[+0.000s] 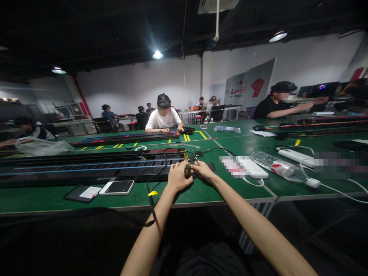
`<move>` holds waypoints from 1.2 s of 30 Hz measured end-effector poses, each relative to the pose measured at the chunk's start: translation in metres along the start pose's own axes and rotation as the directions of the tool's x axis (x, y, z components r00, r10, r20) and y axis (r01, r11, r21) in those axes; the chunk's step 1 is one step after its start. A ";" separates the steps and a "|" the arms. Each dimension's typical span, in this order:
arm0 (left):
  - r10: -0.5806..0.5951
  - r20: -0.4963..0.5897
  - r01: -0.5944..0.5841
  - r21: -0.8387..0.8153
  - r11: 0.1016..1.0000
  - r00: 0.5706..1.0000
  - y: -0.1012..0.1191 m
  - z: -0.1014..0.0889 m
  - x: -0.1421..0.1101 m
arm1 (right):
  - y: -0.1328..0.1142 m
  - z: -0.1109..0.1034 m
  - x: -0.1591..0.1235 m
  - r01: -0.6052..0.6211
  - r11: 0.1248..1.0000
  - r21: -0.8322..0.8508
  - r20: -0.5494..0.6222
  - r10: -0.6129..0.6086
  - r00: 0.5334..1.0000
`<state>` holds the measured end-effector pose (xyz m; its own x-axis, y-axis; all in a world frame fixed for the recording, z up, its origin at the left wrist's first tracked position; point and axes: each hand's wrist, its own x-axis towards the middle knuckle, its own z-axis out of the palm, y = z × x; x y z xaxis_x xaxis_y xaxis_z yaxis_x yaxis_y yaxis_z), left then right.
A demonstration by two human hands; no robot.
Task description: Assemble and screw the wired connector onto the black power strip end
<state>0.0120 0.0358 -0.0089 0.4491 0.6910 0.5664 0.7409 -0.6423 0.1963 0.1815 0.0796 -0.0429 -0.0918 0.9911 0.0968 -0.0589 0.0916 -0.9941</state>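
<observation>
While the left hand (179, 177) and right hand (204, 170) are pinching a small dark wired component (188, 171) between them, it is staying near the front edge of the green bench (138, 201), with black power strips (86, 168) lying just left and a plastic bottle (273, 165) lying farther right.

A small dark electronic part (188, 171), flecked with yellow and green and too small to make out in detail, is pinched between the fingertips (184, 166) of the left hand (178, 176) and the right hand (204, 170), held just above the green workbench (138, 199). Just beyond it, a small black connector (197, 153) sits among thin black wires (214, 150) that curve across the bench top.
</observation>
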 end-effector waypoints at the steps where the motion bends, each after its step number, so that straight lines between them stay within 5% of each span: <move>1: -0.005 0.005 0.005 0.000 1.000 1.000 0.000 0.000 0.000 | 0.000 0.000 0.000 0.003 1.000 -0.003 -0.003 -0.003 1.000; 11: -0.018 0.031 0.017 0.005 1.000 0.999 0.003 -0.003 0.000 | -0.014 0.006 -0.008 -0.105 0.994 -0.021 -0.097 0.103 0.990; 17: -0.011 0.021 0.011 0.009 1.000 1.000 0.002 -0.003 0.000 | -0.013 0.005 -0.010 -0.049 0.997 -0.057 -0.035 0.047 0.998; 26: 0.006 0.016 -0.007 0.009 1.000 1.000 0.000 -0.001 0.000 | -0.011 0.008 -0.008 -0.039 0.996 -0.075 -0.128 0.029 0.991; 31: -0.011 0.028 0.011 0.001 1.000 1.000 0.002 -0.003 0.001 | -0.013 0.006 -0.010 -0.042 0.998 -0.053 -0.034 0.041 0.999; 36: -0.018 0.037 0.019 -0.002 1.000 0.999 0.003 -0.004 0.001 | -0.012 0.007 -0.008 -0.043 0.994 -0.104 -0.092 0.034 0.995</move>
<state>0.0122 0.0334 -0.0048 0.4537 0.7147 0.5323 0.7481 -0.6301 0.2083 0.1758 0.0696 -0.0316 -0.0022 0.9983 0.0581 0.0489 0.0581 -0.9971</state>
